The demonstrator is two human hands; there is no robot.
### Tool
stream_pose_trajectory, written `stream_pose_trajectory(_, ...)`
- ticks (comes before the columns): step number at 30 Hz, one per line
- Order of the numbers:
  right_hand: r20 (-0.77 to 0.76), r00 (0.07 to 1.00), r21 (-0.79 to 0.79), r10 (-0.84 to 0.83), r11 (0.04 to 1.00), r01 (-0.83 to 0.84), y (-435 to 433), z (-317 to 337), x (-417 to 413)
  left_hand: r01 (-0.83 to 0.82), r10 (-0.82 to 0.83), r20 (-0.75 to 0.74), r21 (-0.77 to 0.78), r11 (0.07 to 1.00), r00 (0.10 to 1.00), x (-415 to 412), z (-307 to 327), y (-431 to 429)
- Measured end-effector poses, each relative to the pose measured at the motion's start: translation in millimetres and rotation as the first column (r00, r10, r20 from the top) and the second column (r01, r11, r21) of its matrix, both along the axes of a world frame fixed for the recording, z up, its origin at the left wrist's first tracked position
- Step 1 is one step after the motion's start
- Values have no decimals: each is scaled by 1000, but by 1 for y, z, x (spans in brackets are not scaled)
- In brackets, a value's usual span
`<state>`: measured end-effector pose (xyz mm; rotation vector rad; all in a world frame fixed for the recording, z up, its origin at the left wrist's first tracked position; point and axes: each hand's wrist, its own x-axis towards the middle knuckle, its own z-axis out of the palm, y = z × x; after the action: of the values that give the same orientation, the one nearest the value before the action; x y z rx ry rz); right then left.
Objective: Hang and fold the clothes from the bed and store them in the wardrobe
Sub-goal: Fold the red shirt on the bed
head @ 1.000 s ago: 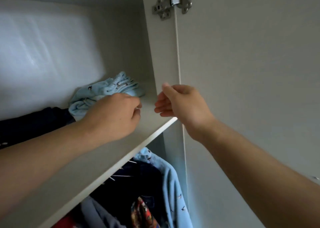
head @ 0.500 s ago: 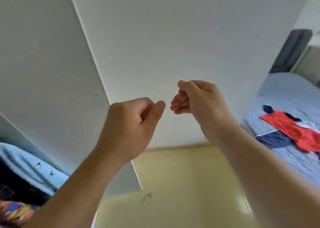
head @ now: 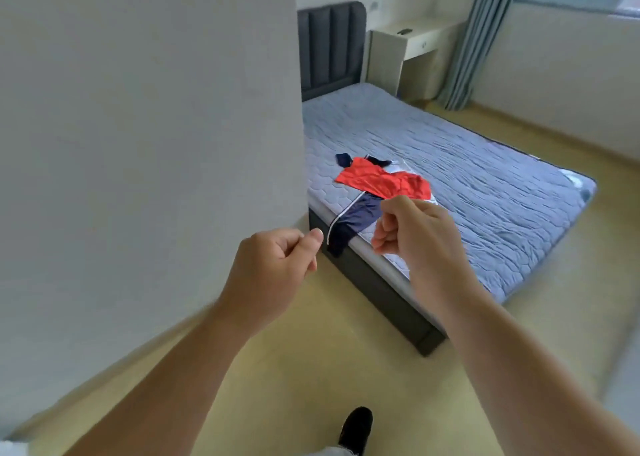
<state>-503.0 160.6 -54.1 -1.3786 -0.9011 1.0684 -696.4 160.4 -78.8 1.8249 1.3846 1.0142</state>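
Observation:
A red garment (head: 377, 180) lies spread on the bed (head: 485, 192) near its left edge. Under it a navy garment with a white stripe (head: 356, 218) hangs partly over the mattress side. A small dark piece (head: 344, 159) shows just beyond the red one. My left hand (head: 273, 268) is raised over the floor with its fingers curled and nothing in it. My right hand (head: 415, 237) is raised beside it, in front of the bed edge, also curled and holding nothing. The wardrobe's inside is out of view.
A large white panel (head: 138, 144) fills the left side. The dark headboard (head: 329, 47) stands at the back, with a white desk (head: 408, 50) and a blue-grey curtain (head: 474, 40) to its right. Yellow floor (head: 311, 369) lies between me and the bed; my dark shoe (head: 356, 428) shows below.
The view has swung from the wardrobe shelf and its light blue garment to the bed. Both hands left the shelf and stay raised, curled and holding nothing.

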Motion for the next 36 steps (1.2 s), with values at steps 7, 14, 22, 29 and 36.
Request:
stream_pose_trajectory(7,27,977,-133,-213,968,215,88,-35,133,233,-238,-16,-150,961,971,154,-47,144)
stream_pose_trajectory(14,24,928,-202,-372,908,368,148,-68,259,362,-388,-81,-228,904,918,290,-78,236)
stream_pose_trajectory(22,-48,922,-319,-384,880,350,242,-124,369,331,-417,-305,-298,896,856,394,-117,328)
stream_pose_trajectory(29,-46,920,-448,-389,831,329,346,-183,408,331,-488,-481,-376,865,729,436,-160,421)
stream_pose_trajectory(36,78,941,-568,-328,761,313,460,-286,409,414,-642,-530,-494,765,554,449,-260,558)
